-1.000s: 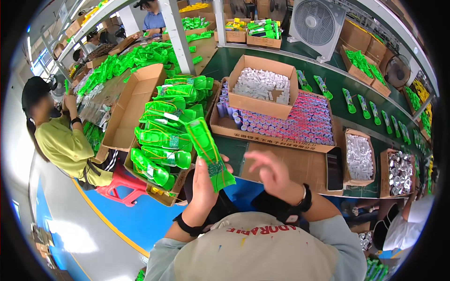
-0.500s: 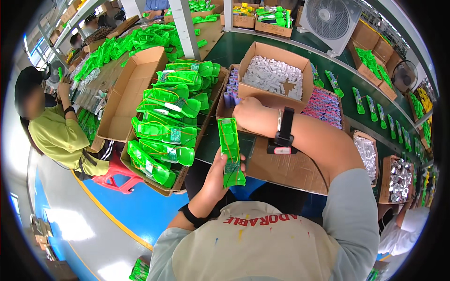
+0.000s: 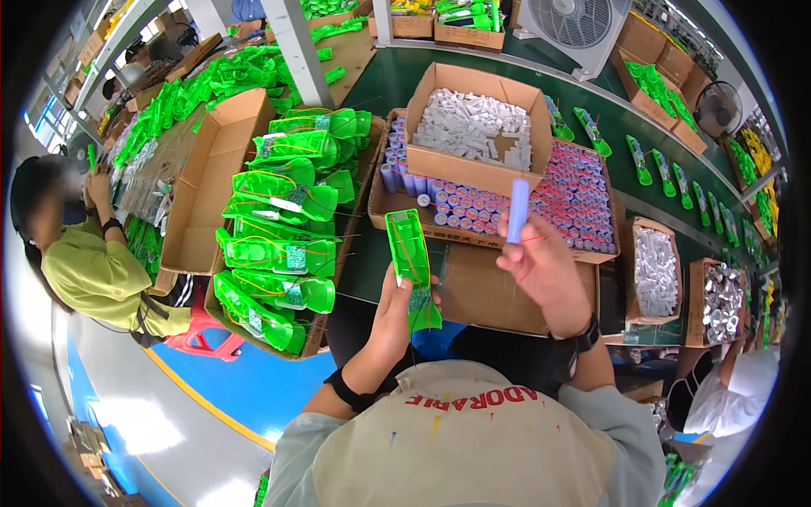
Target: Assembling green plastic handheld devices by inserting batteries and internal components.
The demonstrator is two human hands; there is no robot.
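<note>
My left hand is closed around the lower part of a green plastic housing, held upright with its hollow side showing. A small green circuit board and red and yellow wires sit inside it. Off to the right, my right hand pinches a purple cylindrical battery cell between thumb and fingers, raised in front of the cell box. That box holds rows of similar cells standing on end. To the left, a carton is piled with wired green housings.
An open carton of small white pieces rests on the cell box. Flat cardboard lies nearer me. Boxes of white parts and silver parts stand right. Housings line the green bench. A person sits at left.
My right hand has come out of the cell box toward me and right, now with a battery cell in it. My left hand keeps the housing in nearly the same place.
</note>
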